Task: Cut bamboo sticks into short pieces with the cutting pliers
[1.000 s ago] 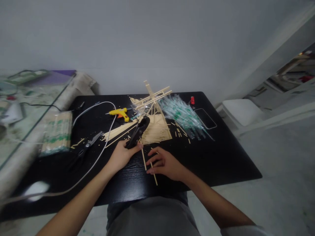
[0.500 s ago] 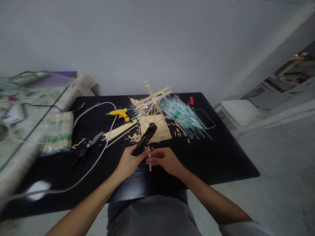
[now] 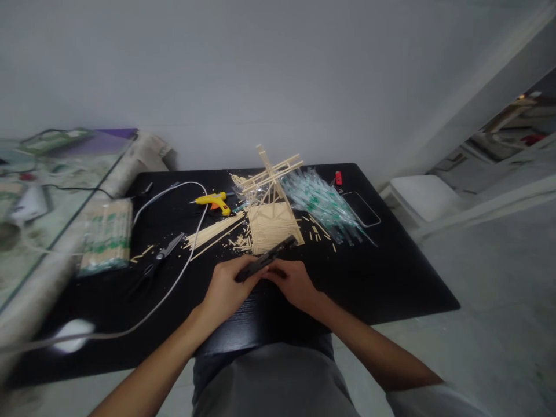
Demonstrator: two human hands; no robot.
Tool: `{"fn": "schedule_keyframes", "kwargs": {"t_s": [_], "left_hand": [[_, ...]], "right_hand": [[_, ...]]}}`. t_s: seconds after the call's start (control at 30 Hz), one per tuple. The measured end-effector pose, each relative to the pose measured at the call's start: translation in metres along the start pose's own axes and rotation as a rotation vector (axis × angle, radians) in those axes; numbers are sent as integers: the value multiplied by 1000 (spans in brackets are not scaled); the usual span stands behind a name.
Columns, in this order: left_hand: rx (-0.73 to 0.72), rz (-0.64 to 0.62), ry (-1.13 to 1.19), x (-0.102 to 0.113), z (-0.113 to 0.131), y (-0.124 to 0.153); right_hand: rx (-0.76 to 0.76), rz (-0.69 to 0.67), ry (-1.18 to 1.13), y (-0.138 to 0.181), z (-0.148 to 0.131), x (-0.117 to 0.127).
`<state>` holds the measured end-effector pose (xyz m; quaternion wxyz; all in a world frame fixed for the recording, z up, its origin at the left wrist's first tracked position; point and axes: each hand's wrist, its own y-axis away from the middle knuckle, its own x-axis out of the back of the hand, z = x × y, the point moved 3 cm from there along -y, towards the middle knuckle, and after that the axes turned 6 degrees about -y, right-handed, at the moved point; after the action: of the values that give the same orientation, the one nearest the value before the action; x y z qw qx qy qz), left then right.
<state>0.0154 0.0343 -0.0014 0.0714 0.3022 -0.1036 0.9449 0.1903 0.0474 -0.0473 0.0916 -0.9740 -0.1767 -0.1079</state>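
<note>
Right of our right hand (image 3: 295, 285) the black table (image 3: 391, 278) lies bare to its edge, so we find open passage there. Straight ahead stands the stick frame (image 3: 273, 200), the pliers (image 3: 267, 259) in our left hand (image 3: 225, 289) reaching near its base. Wrapped sticks (image 3: 324, 202) and a phone (image 3: 364, 208) lie beyond on the right. On the left, a white cable (image 3: 191, 246), scissors (image 3: 158, 260) and loose sticks (image 3: 212, 231) crowd the way

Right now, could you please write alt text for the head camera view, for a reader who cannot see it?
A person's left hand holds black pliers over a black table, with the right hand close beside them. Farther back are a stick model, a yellow glue gun and scissors.
</note>
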Motion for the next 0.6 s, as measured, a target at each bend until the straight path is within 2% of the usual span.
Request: {"fn": "schedule_keyframes", "kwargs": {"t_s": [0.43,0.6], "left_hand": [[2,25,1,0,-1,-2],[-35,-35,-5,0,-1,-1]], "right_hand": [[115,-36,144,2,10,-3],[134,-47,159,5,10,-2]]}}
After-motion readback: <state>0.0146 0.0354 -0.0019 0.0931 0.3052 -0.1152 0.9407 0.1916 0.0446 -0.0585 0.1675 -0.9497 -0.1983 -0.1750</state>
